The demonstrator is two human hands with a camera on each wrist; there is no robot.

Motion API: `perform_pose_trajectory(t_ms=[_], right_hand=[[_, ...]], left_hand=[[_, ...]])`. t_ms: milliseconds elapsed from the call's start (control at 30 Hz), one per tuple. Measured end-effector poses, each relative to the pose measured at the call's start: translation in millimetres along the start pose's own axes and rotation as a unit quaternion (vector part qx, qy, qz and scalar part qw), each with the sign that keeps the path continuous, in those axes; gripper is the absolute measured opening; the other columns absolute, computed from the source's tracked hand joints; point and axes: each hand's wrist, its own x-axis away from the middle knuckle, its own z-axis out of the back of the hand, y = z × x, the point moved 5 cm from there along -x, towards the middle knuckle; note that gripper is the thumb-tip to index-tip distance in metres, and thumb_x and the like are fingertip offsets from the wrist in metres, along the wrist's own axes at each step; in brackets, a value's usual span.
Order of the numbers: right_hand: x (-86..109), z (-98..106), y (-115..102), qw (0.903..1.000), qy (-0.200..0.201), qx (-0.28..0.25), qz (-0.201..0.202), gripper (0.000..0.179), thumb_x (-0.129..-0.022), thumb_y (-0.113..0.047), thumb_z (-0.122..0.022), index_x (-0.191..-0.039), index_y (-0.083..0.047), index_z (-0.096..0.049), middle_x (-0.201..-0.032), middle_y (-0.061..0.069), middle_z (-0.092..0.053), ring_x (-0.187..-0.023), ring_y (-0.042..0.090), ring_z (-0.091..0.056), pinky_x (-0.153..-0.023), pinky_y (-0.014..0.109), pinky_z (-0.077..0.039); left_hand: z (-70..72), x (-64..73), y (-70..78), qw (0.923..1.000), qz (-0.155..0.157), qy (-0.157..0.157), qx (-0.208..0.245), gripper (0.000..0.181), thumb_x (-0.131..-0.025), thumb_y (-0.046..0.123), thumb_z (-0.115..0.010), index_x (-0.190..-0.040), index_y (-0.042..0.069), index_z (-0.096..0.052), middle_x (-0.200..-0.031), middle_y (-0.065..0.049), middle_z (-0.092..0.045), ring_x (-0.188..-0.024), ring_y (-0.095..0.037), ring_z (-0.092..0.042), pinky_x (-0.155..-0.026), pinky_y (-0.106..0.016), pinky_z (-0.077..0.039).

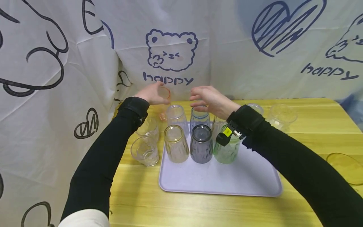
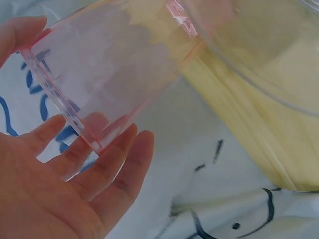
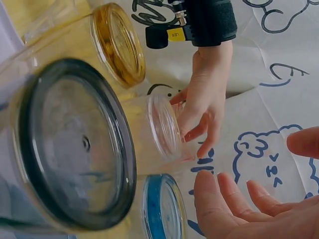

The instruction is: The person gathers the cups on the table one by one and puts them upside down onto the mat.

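Note:
My left hand [image 1: 151, 93] grips a pink-tinted glass [image 2: 114, 64] by its upper end, thumb on one side and fingers on the other. That glass is beyond the tray's back left corner. My right hand [image 1: 211, 100] hovers over a blue-rimmed glass [image 1: 199, 117], its fingers loosely bent and holding nothing. Upside-down glasses stand in rows on the lilac tray [image 1: 221, 179]: a yellow glass [image 1: 175, 145], a dark grey glass [image 1: 201, 145] and a green glass [image 1: 227, 153] in front, a clear glass [image 1: 177, 117] and the blue-rimmed one behind.
Upright clear glasses [image 1: 145, 151] stand left of the tray, and another clear glass [image 1: 281, 116] is at the back right. A yellow-rimmed glass [image 1: 347, 170] is partly hidden by my right sleeve. White printed cloth [image 1: 227, 63] hangs behind the wooden table [image 1: 136, 195].

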Motion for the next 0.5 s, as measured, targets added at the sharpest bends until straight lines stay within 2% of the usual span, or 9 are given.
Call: perform_pose_trajectory(t_ms=[167, 333, 500], right_hand=[[-0.4, -4, 2, 0.9999, 0.001, -0.011, -0.006, 0.053, -0.106, -0.029, -0.045, -0.153, -0.008, -0.033, -0.151, 0.016, -0.046, -0.135, 0.035, -0.052, -0.119, 0.047, -0.041], [-1.9, -8, 5, 0.9989, 0.002, -0.042, -0.018, 0.051, -0.105, -0.027, -0.047, -0.152, -0.008, -0.035, -0.149, 0.018, -0.047, -0.136, 0.036, -0.052, -0.117, 0.045, -0.044], [-3.6, -12, 7, 0.9979, 0.002, -0.059, -0.027, 0.048, -0.105, -0.027, -0.047, -0.149, -0.009, -0.038, -0.148, 0.017, -0.049, -0.136, 0.037, -0.052, -0.114, 0.043, -0.047]], left_hand=[[2.1, 3.1, -9.4, 0.9999, 0.007, 0.006, 0.008, 0.095, -0.085, 0.042, -0.075, -0.16, 0.012, -0.024, -0.165, -0.02, -0.028, -0.151, -0.04, -0.03, -0.123, -0.055, -0.029], [-1.9, 3.4, -9.0, 0.9998, 0.017, 0.01, 0.01, 0.099, -0.082, 0.046, -0.077, -0.159, 0.015, -0.024, -0.166, -0.019, -0.023, -0.152, -0.04, -0.027, -0.123, -0.057, -0.03], [-5.2, -0.5, -8.0, 0.9997, 0.014, 0.018, 0.008, 0.088, -0.079, 0.04, -0.08, -0.151, 0.013, -0.036, -0.157, -0.018, -0.037, -0.143, -0.038, -0.039, -0.118, -0.055, -0.038]])
